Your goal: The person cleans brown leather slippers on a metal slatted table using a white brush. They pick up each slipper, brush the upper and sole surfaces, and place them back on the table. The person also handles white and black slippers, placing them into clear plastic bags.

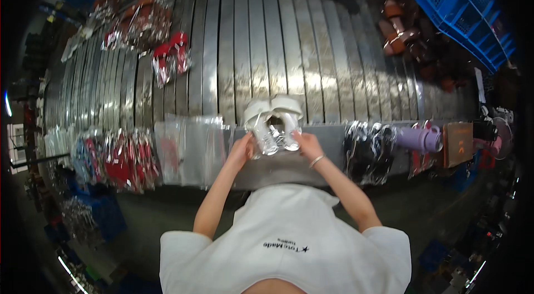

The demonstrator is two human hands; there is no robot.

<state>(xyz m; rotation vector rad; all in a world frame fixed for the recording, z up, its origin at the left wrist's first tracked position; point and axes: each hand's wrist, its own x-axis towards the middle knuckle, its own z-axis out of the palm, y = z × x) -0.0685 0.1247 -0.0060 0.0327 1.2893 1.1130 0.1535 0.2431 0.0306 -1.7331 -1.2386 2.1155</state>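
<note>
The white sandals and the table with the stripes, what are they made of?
The white sandals look like smooth plastic or rubber, matte with thick molded straps. The clear bag at their heels glints like thin plastic film. The table seems to be metal slats: grey, shiny, reflecting the lights.

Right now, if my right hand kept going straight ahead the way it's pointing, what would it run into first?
The right hand already touches the pair of white sandals in their clear wrap. Pushed up the picture, it would meet that pair first; beyond lies only the bare slatted metal conveyor, as far as depth shows.
</note>
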